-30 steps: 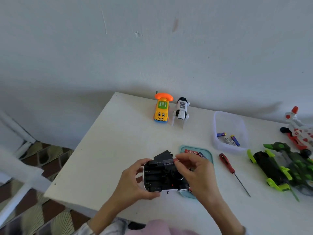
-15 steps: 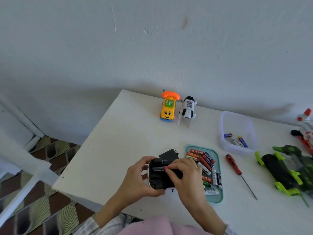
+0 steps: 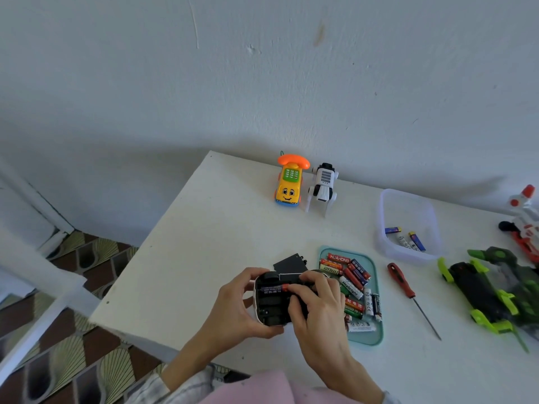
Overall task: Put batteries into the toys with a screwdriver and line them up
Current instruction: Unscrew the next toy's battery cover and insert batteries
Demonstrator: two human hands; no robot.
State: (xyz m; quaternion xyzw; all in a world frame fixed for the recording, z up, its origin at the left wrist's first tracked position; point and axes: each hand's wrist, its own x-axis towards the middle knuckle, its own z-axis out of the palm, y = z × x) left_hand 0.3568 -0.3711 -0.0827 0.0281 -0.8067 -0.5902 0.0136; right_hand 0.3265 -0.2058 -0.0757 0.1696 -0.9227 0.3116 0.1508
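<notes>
While the left hand [image 3: 233, 304] curls around the upturned black toy [image 3: 271, 307] near the table's [image 3: 204, 243] front edge, the right hand [image 3: 318, 304] pinches one battery [image 3: 274, 288] into its open bay. I judge that the battery could go in reversed or spring out if pressed unevenly, and the toy could twist in the grip. At the toy's 12 o'clock lies one black cover [image 3: 290, 265]. At 3 o'clock, one teal tray [image 3: 376, 330] holds about a dozen batteries, then one red screwdriver [image 3: 401, 279]. At 1 o'clock, one clear tub [image 3: 408, 252] holds four. Two toys stand at 12 o'clock: phone car [image 3: 288, 182], robot dog [image 3: 322, 185].
</notes>
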